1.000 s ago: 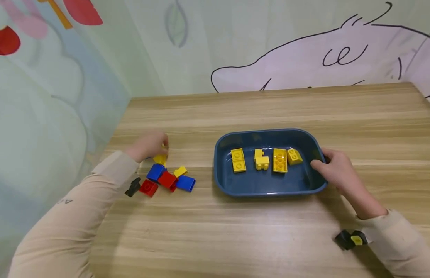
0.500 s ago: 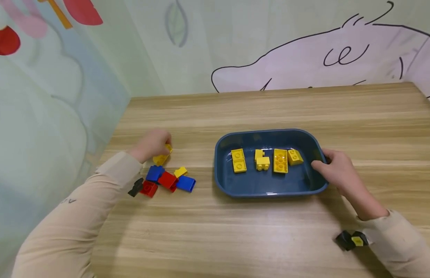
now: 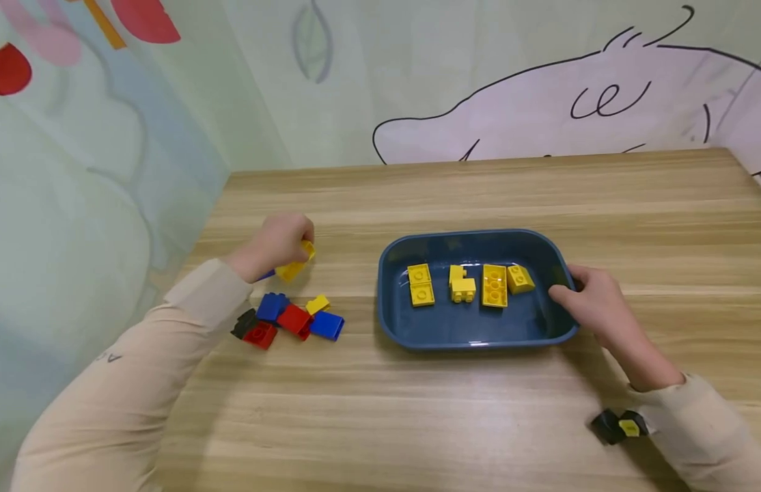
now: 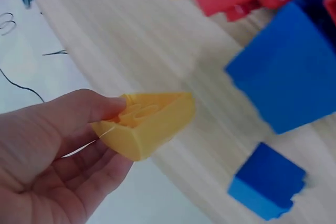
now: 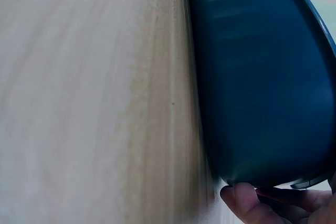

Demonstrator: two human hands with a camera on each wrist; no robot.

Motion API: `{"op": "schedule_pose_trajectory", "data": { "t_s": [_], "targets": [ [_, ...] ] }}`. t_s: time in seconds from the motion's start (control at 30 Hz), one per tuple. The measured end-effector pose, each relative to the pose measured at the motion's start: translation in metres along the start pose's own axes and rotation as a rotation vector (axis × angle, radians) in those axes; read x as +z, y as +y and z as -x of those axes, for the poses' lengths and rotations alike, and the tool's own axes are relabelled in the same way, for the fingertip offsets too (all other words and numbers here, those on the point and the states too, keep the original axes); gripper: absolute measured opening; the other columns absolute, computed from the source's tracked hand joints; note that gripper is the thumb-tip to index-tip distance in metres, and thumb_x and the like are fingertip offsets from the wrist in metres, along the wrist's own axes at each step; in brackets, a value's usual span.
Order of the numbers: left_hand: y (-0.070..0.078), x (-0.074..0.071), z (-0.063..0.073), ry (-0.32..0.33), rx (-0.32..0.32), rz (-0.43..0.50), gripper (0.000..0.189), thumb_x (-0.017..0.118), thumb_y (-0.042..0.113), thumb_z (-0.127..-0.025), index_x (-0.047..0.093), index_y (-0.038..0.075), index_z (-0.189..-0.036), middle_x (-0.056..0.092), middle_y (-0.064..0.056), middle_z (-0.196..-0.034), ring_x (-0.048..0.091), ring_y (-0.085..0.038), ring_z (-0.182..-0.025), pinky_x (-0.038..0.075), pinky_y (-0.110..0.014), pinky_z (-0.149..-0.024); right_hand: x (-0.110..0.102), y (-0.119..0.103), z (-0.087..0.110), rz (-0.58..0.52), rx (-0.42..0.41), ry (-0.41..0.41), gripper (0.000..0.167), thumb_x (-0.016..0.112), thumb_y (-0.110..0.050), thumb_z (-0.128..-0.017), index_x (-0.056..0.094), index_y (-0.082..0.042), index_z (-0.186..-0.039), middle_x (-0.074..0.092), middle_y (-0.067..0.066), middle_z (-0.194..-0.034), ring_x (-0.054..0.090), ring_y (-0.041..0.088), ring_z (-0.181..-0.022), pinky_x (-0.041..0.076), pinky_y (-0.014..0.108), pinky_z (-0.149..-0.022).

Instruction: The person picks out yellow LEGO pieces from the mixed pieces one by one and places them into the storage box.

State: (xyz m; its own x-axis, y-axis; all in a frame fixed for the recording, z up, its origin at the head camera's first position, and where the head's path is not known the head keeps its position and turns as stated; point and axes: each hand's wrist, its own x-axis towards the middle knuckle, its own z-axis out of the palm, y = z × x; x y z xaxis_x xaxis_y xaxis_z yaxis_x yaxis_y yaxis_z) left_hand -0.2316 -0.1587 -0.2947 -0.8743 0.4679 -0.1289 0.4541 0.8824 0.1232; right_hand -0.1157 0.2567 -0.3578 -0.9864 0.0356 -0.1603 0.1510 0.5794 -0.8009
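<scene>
Between thumb and fingers my left hand pinches a yellow toy brick, its hollow underside showing in the left wrist view. Just below that hand lies a pile with blue bricks, red bricks and a small yellow brick. Another blue brick shows partly from behind the left hand. My right hand grips the right end of a dark blue tray, thumb over the rim and fingers against the outside. Inside the tray sit several yellow bricks, spread across its floor.
Everything stands on a wood-grain table. A wall with a printed cartoon drawing rises behind its far edge, and another painted wall stands on the left. Dark devices hang by both wrists.
My left hand has lifted the yellow brick away from the pile, moving slightly up and to the right in the head view. The right hand and the tray stay in place.
</scene>
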Motion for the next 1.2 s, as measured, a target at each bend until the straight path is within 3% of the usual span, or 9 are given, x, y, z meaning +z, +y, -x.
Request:
{"op": "schedule_pose_trajectory", "data": {
  "t_s": [0.37,0.6,0.83,1.2],
  "targets": [
    [0.026,-0.021,0.001,0.016,0.046,0.038,0.013,0.064,-0.007,-0.076,0.068,-0.007,-0.088,0.066,-0.019,-0.089,0.059,-0.029,-0.075,0.052,-0.04,-0.072,0.0,-0.001,0.001,0.003,0.009,-0.009,0.045,0.049,-0.01,-0.088,0.046,0.016,-0.124,0.054,0.029,-0.109,0.056,0.024,-0.08,0.053,0.026,-0.062],
    [0.054,-0.033,0.0,0.004,0.088,0.01,0.013,0.063,-0.005,-0.075,0.068,-0.004,-0.087,0.067,-0.015,-0.088,0.059,-0.027,-0.075,0.051,-0.038,-0.074,0.001,-0.001,0.0,0.018,0.02,-0.01,0.043,0.049,-0.011,-0.088,0.047,0.015,-0.123,0.054,0.028,-0.108,0.057,0.024,-0.08,0.053,0.026,-0.062],
    [0.076,-0.039,-0.001,-0.01,0.142,0.001,0.01,0.066,-0.003,-0.075,0.068,-0.002,-0.085,0.066,-0.014,-0.086,0.058,-0.027,-0.076,0.051,-0.033,-0.071,0.001,-0.001,-0.001,0.017,0.019,0.001,0.042,0.049,-0.011,-0.088,0.049,0.014,-0.122,0.055,0.027,-0.106,0.057,0.022,-0.077,0.053,0.025,-0.061],
    [0.097,-0.045,-0.009,-0.016,0.216,-0.045,0.009,0.066,-0.003,-0.073,0.067,-0.001,-0.082,0.065,-0.011,-0.082,0.057,-0.025,-0.074,0.05,-0.032,-0.068,0.0,-0.001,0.0,0.014,0.019,-0.008,0.043,0.049,-0.011,-0.088,0.048,0.014,-0.123,0.055,0.028,-0.107,0.057,0.022,-0.077,0.053,0.026,-0.061]
  ]
}}
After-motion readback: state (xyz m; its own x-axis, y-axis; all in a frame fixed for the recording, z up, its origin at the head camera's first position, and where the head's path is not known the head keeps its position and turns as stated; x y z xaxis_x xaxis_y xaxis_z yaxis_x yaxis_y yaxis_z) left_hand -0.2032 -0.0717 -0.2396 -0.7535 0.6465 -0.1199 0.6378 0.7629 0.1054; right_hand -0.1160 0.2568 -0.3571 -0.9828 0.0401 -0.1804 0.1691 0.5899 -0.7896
